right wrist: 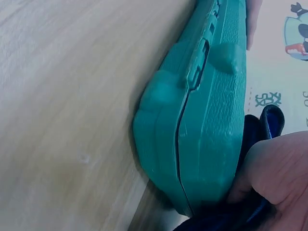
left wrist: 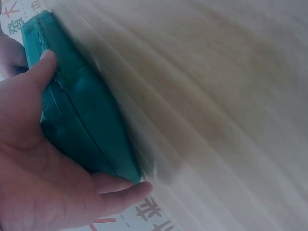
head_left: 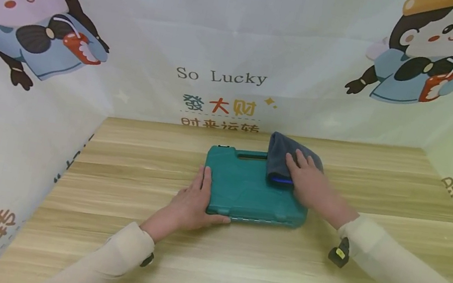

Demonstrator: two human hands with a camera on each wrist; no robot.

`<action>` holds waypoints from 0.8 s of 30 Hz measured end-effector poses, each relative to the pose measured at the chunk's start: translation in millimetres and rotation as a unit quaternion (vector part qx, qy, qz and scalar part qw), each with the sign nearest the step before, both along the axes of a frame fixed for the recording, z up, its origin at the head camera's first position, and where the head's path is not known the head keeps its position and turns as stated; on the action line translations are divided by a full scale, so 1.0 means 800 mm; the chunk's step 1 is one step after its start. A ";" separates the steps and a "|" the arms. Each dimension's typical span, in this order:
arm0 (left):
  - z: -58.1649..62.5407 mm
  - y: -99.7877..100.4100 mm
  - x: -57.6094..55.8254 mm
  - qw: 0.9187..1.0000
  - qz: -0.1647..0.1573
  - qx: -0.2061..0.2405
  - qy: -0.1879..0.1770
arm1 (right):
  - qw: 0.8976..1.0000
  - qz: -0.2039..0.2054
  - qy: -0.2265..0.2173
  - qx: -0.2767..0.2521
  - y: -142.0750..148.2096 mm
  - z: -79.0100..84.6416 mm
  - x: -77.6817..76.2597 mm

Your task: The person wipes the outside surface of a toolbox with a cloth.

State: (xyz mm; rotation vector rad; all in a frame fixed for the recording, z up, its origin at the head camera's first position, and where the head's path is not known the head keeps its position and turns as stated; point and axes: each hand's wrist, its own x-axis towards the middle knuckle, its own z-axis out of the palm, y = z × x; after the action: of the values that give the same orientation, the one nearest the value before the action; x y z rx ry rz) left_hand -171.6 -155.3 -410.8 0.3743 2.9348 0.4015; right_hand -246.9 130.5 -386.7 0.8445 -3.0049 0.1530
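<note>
A teal hard plastic case [head_left: 241, 187] with a handle opening along its far side lies closed on the wooden table. My left hand [head_left: 190, 203] holds its near left corner, fingers along the left side and thumb against the front hinge edge. In the left wrist view that thumb presses the seam side of the case [left wrist: 82, 106]. On the case's far right part lies a folded dark blue cloth [head_left: 283, 156]. My right hand [head_left: 314, 187] rests on the cloth with its fingers spread. The right wrist view shows the cloth [right wrist: 250, 211] bunched beneath the palm.
The wooden table [head_left: 230, 274] extends around the case on all sides. A white printed cloth backdrop [head_left: 161, 23] with cartoon figures and lettering rises behind the table and along both sides.
</note>
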 end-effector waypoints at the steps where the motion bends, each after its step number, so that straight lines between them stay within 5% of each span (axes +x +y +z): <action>1: 0.000 0.000 0.000 1.000 0.000 0.001 0.001 | 1.000 0.000 0.004 -0.003 0.000 -0.001 0.000; 12: 0.001 0.000 0.003 1.000 -0.001 0.027 0.001 | 0.998 0.020 0.051 0.017 -0.025 0.002 0.014; 24: -0.001 -0.004 0.001 0.999 -0.008 0.039 -0.004 | 1.000 0.031 0.006 0.002 -0.085 0.004 0.019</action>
State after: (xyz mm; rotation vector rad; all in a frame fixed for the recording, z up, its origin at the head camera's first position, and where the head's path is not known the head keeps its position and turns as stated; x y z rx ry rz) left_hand -170.8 -158.4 -412.0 0.4052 2.9123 0.5160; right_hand -231.9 62.6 -383.2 0.9346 -2.9712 0.1439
